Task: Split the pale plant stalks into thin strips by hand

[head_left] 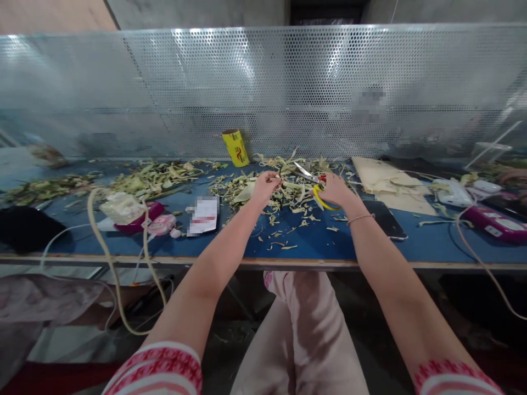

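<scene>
My right hand [336, 191] is closed on the handles of a pair of scissors [307, 173]. Their handles are yellow and red, and the metal blades point left and away from me. My left hand [267, 185] pinches a thin dark strand [281, 189] just left of the blades, over the pile. What the strand is, I cannot make out. Beneath both hands lies a loose heap of pale green, dried-looking plant scraps [242, 192], with small bits strewn towards the table's front edge.
A yellow tube [236, 148] stands against the perforated metal screen [263, 82]. At left are more scraps [152, 178], a purple device [142, 216] and a phone-like card [205, 215]. Brown sheets [391, 184], a dark phone [385, 220] and another purple device [496, 224] lie right.
</scene>
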Demonstrator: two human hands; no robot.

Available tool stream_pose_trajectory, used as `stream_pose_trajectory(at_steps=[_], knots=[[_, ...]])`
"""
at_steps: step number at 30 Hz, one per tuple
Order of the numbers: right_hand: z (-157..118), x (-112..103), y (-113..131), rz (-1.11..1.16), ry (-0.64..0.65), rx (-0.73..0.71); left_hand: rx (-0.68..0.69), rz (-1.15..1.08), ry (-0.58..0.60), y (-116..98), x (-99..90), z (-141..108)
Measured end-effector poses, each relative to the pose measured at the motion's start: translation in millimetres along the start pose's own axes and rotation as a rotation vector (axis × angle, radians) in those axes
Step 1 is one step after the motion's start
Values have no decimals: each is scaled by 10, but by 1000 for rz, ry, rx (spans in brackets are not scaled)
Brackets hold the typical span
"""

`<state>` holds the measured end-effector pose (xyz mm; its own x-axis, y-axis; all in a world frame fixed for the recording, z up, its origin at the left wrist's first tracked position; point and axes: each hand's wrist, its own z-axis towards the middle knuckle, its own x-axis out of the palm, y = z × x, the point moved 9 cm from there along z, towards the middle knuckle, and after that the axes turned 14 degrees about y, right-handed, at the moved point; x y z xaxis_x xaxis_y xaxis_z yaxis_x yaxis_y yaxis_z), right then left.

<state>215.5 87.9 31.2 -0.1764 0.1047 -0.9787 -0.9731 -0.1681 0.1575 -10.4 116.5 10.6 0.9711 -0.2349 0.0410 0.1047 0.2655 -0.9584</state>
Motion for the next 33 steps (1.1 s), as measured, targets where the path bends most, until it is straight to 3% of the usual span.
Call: stream_pose_trajectory(at_steps=[5, 11, 24, 33], knots=[[-25, 77, 227, 36, 35, -84, 89, 164, -106, -160, -82, -37], [-102, 36, 404, 72, 54, -113, 162, 161, -104, -263, -29, -66], [-110, 126, 534, 261, 173, -183, 191, -15, -35, -218, 46, -55], [-149, 179, 545, 450, 303, -126, 197, -82, -38, -235, 57, -48]])
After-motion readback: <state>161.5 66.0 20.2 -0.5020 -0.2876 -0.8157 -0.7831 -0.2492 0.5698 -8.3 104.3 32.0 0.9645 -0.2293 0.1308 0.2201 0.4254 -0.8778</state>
